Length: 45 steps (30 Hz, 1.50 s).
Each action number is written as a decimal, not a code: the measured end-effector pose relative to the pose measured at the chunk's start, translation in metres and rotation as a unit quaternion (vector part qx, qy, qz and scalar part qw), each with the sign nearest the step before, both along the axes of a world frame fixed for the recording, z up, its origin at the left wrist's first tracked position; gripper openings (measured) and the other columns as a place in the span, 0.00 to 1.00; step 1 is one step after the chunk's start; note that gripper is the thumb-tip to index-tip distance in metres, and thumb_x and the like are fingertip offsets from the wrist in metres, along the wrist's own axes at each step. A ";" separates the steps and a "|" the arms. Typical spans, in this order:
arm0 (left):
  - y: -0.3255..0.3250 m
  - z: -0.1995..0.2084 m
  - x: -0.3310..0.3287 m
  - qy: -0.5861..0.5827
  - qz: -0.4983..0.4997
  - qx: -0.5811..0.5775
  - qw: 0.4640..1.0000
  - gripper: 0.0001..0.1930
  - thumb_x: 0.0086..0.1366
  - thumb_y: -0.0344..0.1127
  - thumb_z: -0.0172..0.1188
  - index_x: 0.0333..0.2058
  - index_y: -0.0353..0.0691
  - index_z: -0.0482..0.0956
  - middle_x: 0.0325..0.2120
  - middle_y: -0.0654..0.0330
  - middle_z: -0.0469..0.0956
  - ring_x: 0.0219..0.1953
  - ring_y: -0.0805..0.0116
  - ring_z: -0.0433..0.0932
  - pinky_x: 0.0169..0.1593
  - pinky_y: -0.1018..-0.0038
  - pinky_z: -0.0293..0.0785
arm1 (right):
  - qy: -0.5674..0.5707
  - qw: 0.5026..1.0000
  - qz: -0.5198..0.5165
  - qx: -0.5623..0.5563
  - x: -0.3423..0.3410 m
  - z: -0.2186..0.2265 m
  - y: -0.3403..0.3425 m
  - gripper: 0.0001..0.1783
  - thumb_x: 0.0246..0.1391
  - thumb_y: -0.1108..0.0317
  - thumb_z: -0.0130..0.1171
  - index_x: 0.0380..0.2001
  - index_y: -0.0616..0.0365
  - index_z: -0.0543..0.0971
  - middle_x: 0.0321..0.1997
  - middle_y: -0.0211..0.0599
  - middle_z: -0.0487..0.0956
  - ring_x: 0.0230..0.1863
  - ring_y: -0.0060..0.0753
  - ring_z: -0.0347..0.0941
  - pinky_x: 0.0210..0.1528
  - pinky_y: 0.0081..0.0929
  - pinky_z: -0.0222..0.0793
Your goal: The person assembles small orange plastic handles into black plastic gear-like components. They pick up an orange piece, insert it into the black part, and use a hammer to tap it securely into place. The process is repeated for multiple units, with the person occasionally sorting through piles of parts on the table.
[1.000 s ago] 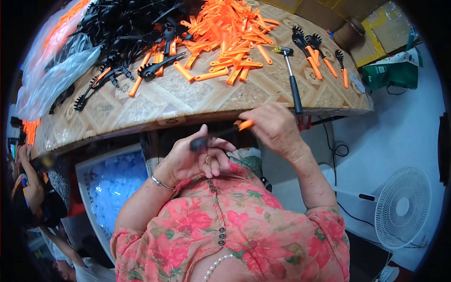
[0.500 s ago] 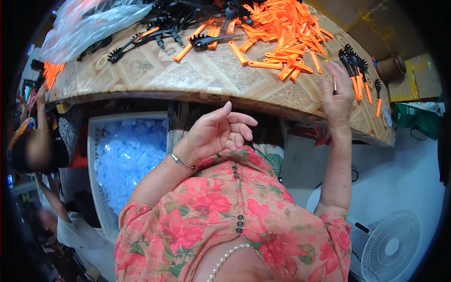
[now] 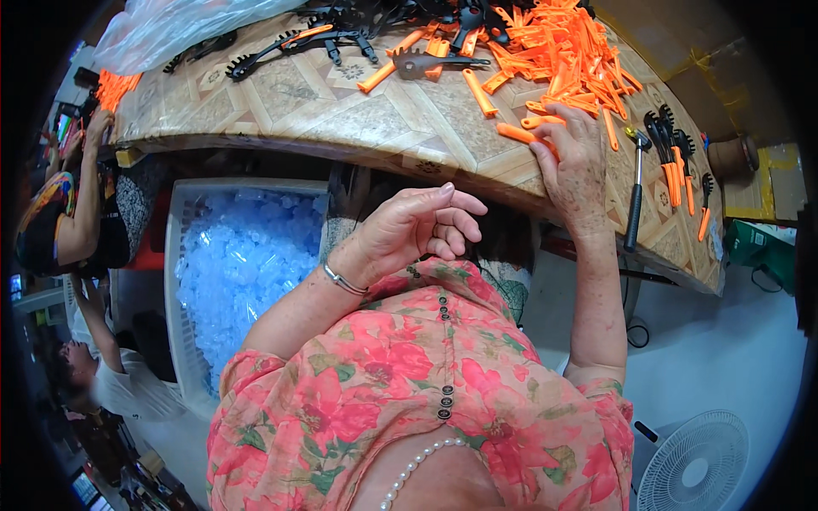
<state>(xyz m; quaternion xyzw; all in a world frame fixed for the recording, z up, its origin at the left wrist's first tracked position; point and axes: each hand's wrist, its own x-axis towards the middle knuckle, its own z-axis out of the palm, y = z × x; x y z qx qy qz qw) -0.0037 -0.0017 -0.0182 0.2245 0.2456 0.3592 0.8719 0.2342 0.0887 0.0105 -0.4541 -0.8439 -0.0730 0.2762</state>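
Note:
Over the table's front edge, my right hand (image 3: 576, 170) is closed around the end of a loose orange handle (image 3: 515, 133), with thumb and fingers bent about it. Its grip is partly hidden by the fingers. A large pile of orange handles (image 3: 579, 55) lies just beyond. My left hand (image 3: 423, 223) hovers in front of my body, palm turned inward, fingers loosely curled and apart, holding nothing. To the right of my right hand rests a hammer (image 3: 635, 192), its black grip reaching over the table edge. A black pasta server head (image 3: 417, 63) lies beyond the handles' near side.
Several black pasta servers with orange handles (image 3: 673, 162) lie at the table's right. More black pieces (image 3: 281, 49) and a clear plastic bag (image 3: 170, 34) are far left. Below the table edge stands a white crate (image 3: 176, 255) of bluish plastic pieces. Co-workers sit left; a fan (image 3: 694, 473) stands right.
My right hand has moved left from over the hammer to the orange handles and taken hold of one, turning it slightly. The hammer now lies uncovered. My left hand keeps nearly the same pose.

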 end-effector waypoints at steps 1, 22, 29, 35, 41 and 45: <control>0.000 0.000 0.000 0.007 0.003 0.008 1.000 0.24 0.70 0.47 0.45 0.48 0.27 0.71 0.32 0.53 0.79 0.28 0.71 0.79 0.33 0.79 0.78 | 0.013 1.000 0.023 -0.017 -0.001 0.002 -0.002 0.09 0.44 0.71 0.64 0.31 0.56 0.77 0.47 0.36 0.74 0.52 0.42 0.67 0.54 0.39 0.61; -0.001 0.009 0.001 0.093 0.126 0.141 0.978 0.18 0.71 0.41 0.45 0.49 0.33 0.71 0.31 0.56 0.78 0.30 0.75 0.78 0.35 0.81 0.77 | 0.344 0.873 0.162 -0.305 -0.066 -0.003 -0.050 0.11 0.51 0.76 0.60 0.39 0.65 0.78 0.34 0.34 0.76 0.31 0.18 0.73 0.33 0.17 0.69; -0.001 0.008 0.005 0.144 0.166 0.201 0.954 0.16 0.71 0.40 0.45 0.48 0.34 0.72 0.31 0.57 0.79 0.30 0.75 0.79 0.35 0.81 0.77 | 0.363 0.853 0.147 -0.345 -0.069 0.004 -0.050 0.08 0.53 0.75 0.58 0.37 0.65 0.78 0.36 0.33 0.77 0.32 0.19 0.72 0.34 0.18 0.68; 0.003 0.011 -0.001 0.086 0.197 0.148 0.965 0.16 0.71 0.40 0.46 0.50 0.34 0.68 0.33 0.54 0.79 0.34 0.70 0.80 0.38 0.77 0.78 | 0.216 0.955 0.127 -0.157 -0.074 0.010 -0.006 0.13 0.53 0.72 0.55 0.42 0.61 0.78 0.41 0.40 0.77 0.40 0.34 0.73 0.43 0.31 0.68; -0.003 0.016 -0.009 0.116 0.237 0.164 0.951 0.15 0.70 0.39 0.48 0.46 0.33 0.72 0.35 0.54 0.79 0.36 0.68 0.80 0.40 0.76 0.78 | 0.014 0.998 0.055 0.015 -0.090 -0.004 0.059 0.19 0.51 0.70 0.56 0.48 0.56 0.76 0.45 0.40 0.76 0.49 0.43 0.69 0.51 0.37 0.65; -0.006 0.018 -0.020 0.126 0.257 0.168 0.944 0.15 0.69 0.39 0.49 0.45 0.33 0.74 0.35 0.54 0.79 0.37 0.67 0.80 0.41 0.75 0.78 | -0.025 0.999 0.035 0.019 -0.094 -0.010 0.068 0.13 0.47 0.67 0.60 0.39 0.54 0.80 0.36 0.35 0.75 0.43 0.39 0.70 0.46 0.38 0.66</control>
